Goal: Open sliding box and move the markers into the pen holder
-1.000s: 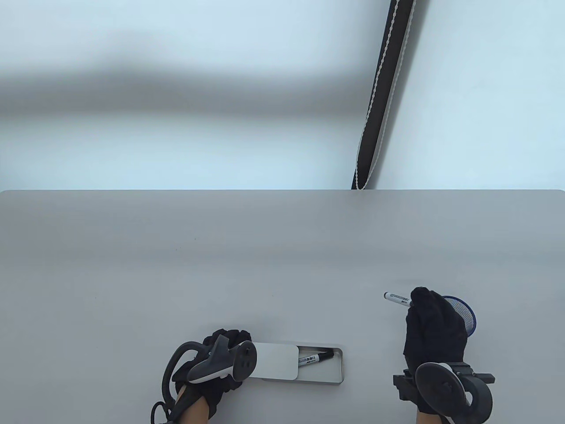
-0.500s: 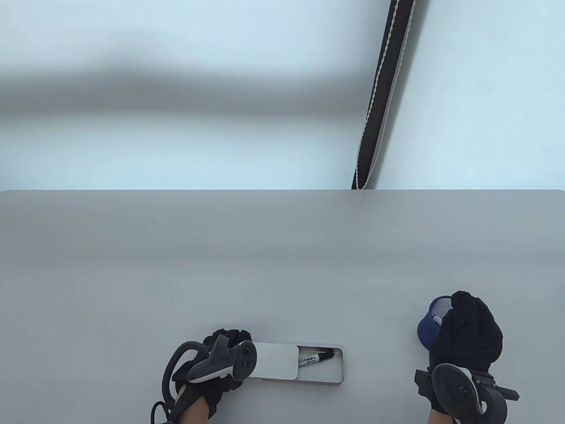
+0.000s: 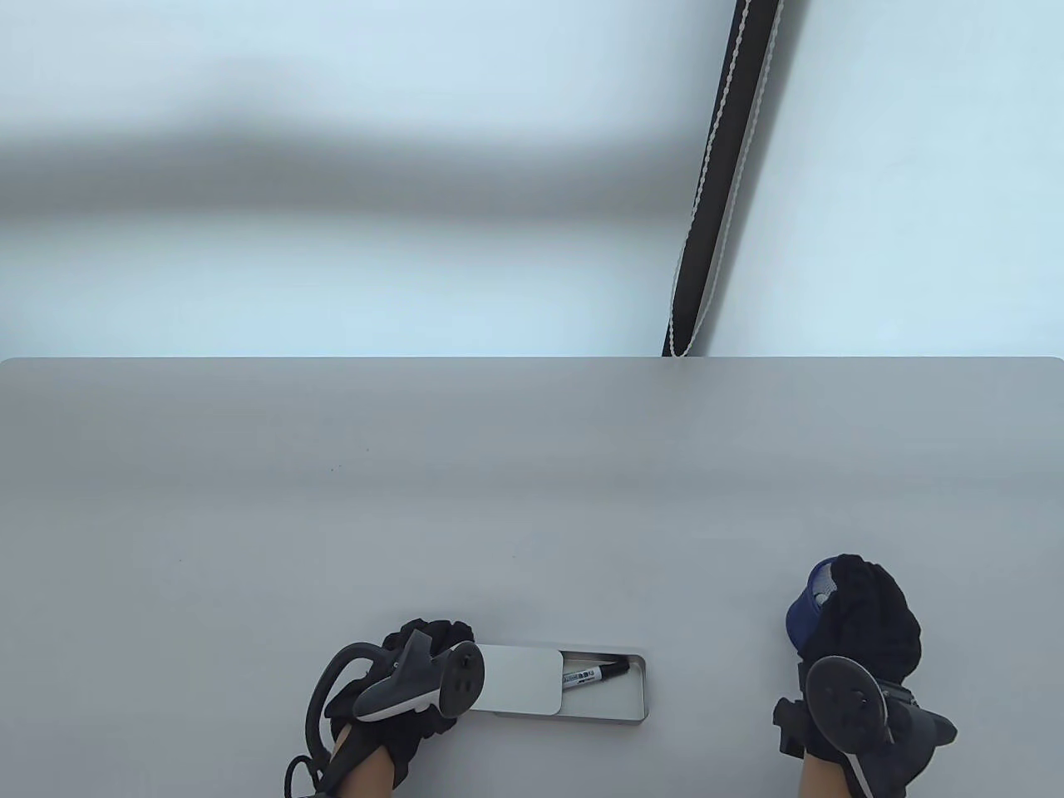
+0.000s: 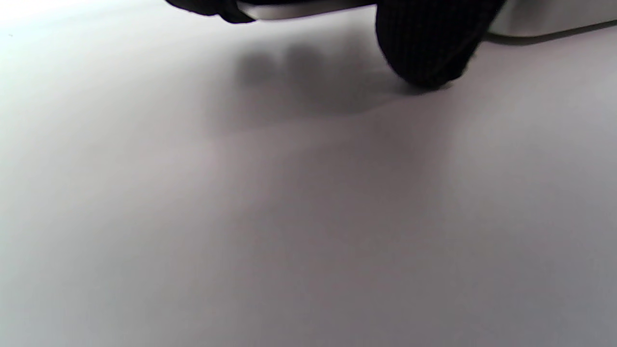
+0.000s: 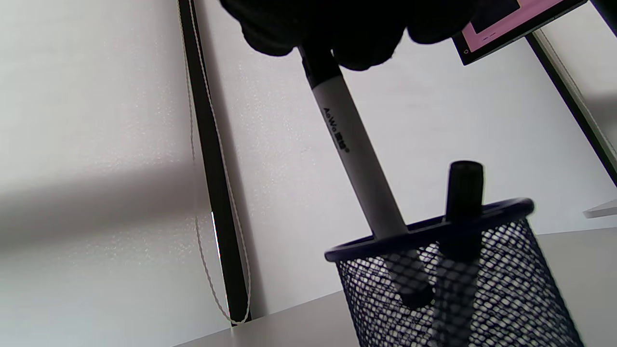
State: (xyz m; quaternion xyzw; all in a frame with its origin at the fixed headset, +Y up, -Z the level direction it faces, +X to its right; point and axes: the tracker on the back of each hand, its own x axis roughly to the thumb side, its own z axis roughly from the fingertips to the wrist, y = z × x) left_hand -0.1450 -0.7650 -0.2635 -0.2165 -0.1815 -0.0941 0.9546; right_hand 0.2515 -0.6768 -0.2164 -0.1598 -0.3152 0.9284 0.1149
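Plain grey desk (image 3: 349, 515) with rounded far corners, seen from above. Near its front edge lies a shallow metal sliding box (image 3: 619, 711), lid slid partly leftward; well to its right stands a blue mesh pen holder (image 3: 802, 615).

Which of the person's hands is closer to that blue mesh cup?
The right. The right hand is directly over the pen holder, lowering a marker into it. The left hand rests far off at the sliding box.
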